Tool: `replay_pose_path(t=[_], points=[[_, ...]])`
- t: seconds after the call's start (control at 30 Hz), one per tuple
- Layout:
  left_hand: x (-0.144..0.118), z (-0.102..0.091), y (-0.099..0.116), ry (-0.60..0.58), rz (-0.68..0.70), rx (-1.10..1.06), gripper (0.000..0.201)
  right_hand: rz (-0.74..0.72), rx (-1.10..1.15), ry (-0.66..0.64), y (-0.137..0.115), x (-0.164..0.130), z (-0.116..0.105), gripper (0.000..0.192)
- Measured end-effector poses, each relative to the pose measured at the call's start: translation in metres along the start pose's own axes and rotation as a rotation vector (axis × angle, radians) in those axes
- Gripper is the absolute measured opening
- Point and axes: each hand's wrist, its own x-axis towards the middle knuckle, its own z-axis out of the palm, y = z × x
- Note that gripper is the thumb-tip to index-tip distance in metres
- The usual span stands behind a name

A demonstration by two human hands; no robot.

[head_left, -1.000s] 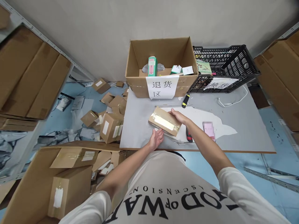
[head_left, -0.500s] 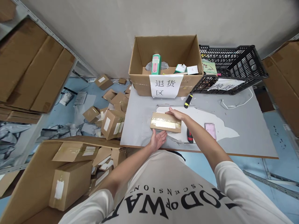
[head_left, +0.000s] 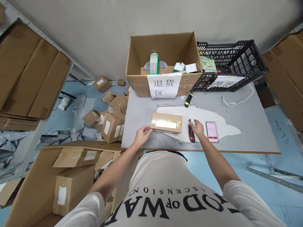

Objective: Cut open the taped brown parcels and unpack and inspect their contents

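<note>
A small taped cardboard box (head_left: 166, 122) lies on a white sheet on the table. My left hand (head_left: 143, 135) is at the box's lower left corner, fingertips close against it, fingers loosely bent and not wrapped around anything. To the right of the box lies a red and black utility knife (head_left: 191, 132). Over its right side hovers my right hand (head_left: 198, 129), thumb and fingers apart, the thumb close to the knife's handle; whether it touches is unclear. A phone (head_left: 212, 131) with a pink screen lies just right of that hand.
At the table's back stand a large labelled carton (head_left: 139, 85) with small boxes inside and a black plastic crate (head_left: 239, 85). A yellow and black cutter (head_left: 188, 100) and a white cable (head_left: 239, 102) lie before them. Cardboard boxes (head_left: 113, 127) are piled on the left.
My right hand has left the top of the box and moved right to the utility knife. My left hand has shifted left to the box's corner. The view has moved slightly.
</note>
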Motion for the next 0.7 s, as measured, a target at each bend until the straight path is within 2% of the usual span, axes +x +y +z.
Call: replay_pose_path(t=[0.07,0.1,0.23,0.37,0.43,0.57,0.7], points=[[0.007,-0.011,0.010,0.056,0.136,0.200,0.073,0.101,-0.165,-0.022,0.025,-0.019,0.009,0.068],[0.013,-0.014,0.016,0.041,0.194,0.287,0.085,0.140,-0.219,-0.049,0.032,-0.027,0.015,0.073],[0.040,-0.012,0.038,-0.148,0.316,0.494,0.124,0.205,-0.298,-0.116,0.040,-0.040,0.034,0.076],[0.066,0.000,0.048,-0.288,0.346,0.455,0.136,0.170,-0.259,-0.122,0.035,-0.037,0.035,0.066],[0.074,0.005,0.048,-0.327,0.356,0.415,0.134,0.116,-0.141,-0.118,0.033,-0.038,0.029,0.060],[0.079,0.013,0.041,-0.348,0.335,0.363,0.131,0.051,0.308,-0.197,0.028,-0.054,0.012,0.057],[0.077,0.016,0.033,-0.352,0.351,0.565,0.135,-0.005,0.580,-0.278,0.023,-0.077,-0.001,0.065]])
